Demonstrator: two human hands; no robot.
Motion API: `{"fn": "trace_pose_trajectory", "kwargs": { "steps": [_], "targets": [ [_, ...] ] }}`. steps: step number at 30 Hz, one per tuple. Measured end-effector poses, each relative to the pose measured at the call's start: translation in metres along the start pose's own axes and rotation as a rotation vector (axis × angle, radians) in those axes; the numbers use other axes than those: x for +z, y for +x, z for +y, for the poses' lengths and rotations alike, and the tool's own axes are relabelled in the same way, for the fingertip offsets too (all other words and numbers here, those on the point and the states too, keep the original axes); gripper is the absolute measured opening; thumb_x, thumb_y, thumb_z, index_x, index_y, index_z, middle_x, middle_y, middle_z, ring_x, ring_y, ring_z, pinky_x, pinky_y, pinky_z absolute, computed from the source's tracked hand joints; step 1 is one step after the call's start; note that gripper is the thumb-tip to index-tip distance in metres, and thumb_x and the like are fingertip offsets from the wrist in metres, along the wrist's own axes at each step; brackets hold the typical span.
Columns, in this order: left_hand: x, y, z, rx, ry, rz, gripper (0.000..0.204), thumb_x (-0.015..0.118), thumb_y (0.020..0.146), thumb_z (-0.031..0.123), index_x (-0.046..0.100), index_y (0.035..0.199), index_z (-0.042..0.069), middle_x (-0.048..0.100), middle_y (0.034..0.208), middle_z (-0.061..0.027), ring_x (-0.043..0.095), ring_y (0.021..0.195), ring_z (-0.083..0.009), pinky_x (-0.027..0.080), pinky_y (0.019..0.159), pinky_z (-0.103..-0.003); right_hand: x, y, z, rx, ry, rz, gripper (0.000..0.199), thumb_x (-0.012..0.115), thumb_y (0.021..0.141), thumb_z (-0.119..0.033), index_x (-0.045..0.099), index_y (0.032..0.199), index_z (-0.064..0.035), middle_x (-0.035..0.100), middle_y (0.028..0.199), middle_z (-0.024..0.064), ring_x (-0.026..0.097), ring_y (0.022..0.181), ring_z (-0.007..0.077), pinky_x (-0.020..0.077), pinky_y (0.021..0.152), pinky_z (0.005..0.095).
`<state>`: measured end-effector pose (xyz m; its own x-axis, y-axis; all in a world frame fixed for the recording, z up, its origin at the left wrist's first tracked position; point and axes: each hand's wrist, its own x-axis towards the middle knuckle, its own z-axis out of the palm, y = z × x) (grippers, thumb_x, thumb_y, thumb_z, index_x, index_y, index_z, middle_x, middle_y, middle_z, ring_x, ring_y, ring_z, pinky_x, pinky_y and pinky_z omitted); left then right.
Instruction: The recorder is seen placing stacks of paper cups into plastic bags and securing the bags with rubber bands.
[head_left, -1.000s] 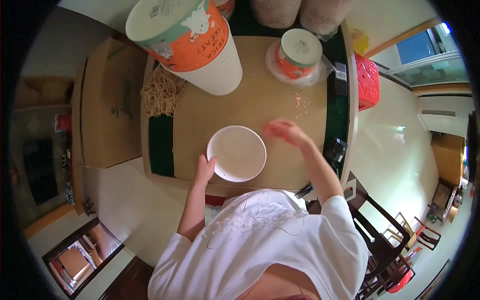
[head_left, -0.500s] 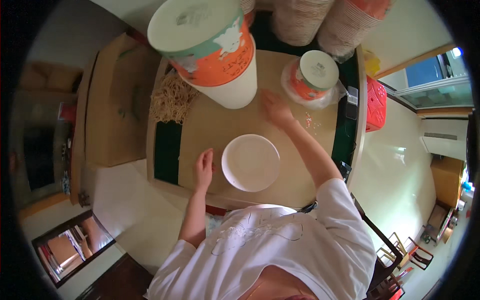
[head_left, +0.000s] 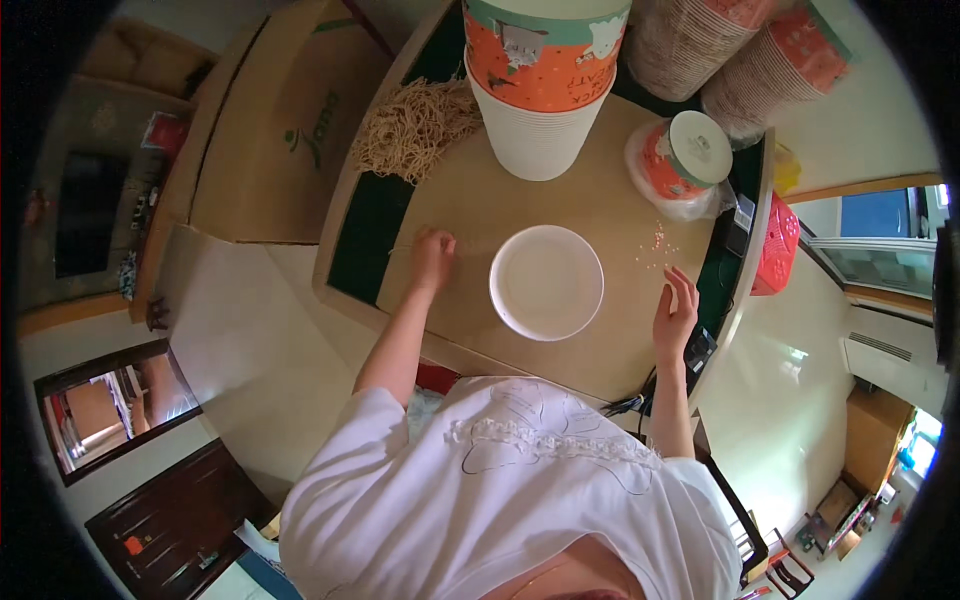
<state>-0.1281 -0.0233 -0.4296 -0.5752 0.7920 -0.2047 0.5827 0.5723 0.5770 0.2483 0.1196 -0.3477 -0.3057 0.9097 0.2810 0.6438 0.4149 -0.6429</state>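
Observation:
A white round paper bowl [head_left: 546,283] sits on the brown board between my hands. My left hand [head_left: 433,258] is left of it, fingers closed, with a thin tan strand [head_left: 401,248] stretching out from them to the left. To the right of the bowl my right hand [head_left: 677,312] is open and holds nothing, its fingers apart near some tiny pink and white bits [head_left: 658,243]. At the far side stands a tall stack of paper tubs [head_left: 540,125], white below and printed orange and green above. Left of the stack lies a heap of tan strands [head_left: 415,130].
A short printed tub [head_left: 688,160] in clear plastic stands at the back right. Behind it are tall stacks of wrapped tubs [head_left: 690,45]. Small black devices [head_left: 738,225] lie along the right table edge. A large cardboard box [head_left: 290,130] is at the left, a red stool [head_left: 776,250] at the right.
My right hand has come back from the tall stack to the right of the bowl and opened. My left hand has moved away from the bowl's side, farther left. The view has shifted.

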Motion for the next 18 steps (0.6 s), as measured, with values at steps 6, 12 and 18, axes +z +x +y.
{"fn": "trace_pose_trajectory", "kwargs": {
  "steps": [6, 12, 18],
  "targets": [
    [-0.055, -0.014, 0.016, -0.230, -0.950, 0.142, 0.009, 0.048, 0.094, 0.015, 0.046, 0.096, 0.006, 0.046, 0.065, -0.0007, 0.047, 0.056, -0.0115, 0.043, 0.056, -0.029, -0.004, -0.023, -0.046, 0.256, 0.531, 0.093, 0.019, 0.048, 0.086, 0.005, 0.060, 0.100, 0.0012, 0.062, 0.087, 0.0065, 0.058, 0.082, 0.0127, 0.0472, 0.075, 0.0259],
    [-0.112, -0.066, 0.088, -0.201, -1.353, -0.231, 0.010, 0.054, 0.091, 0.016, 0.048, 0.096, 0.010, 0.035, 0.058, 0.0050, 0.028, 0.044, -0.0040, 0.021, 0.041, -0.020, 0.017, -0.024, -0.149, 0.364, 0.908, -0.546, 0.019, 0.052, 0.091, -0.008, 0.059, 0.106, -0.0002, 0.061, 0.084, 0.0032, 0.058, 0.079, 0.0098, 0.0467, 0.072, 0.0229],
    [-0.105, -0.122, 0.141, -0.110, -1.129, -0.454, 0.010, 0.051, 0.091, 0.012, 0.049, 0.101, 0.012, 0.039, 0.062, 0.0067, 0.032, 0.048, -0.0015, 0.023, 0.041, -0.017, 0.058, -0.027, -0.167, 0.289, 1.046, -0.713, 0.012, 0.058, 0.089, -0.012, 0.061, 0.090, 0.0004, 0.058, 0.077, -0.0007, 0.052, 0.070, 0.0065, 0.0433, 0.064, 0.0214]
  ]
}}
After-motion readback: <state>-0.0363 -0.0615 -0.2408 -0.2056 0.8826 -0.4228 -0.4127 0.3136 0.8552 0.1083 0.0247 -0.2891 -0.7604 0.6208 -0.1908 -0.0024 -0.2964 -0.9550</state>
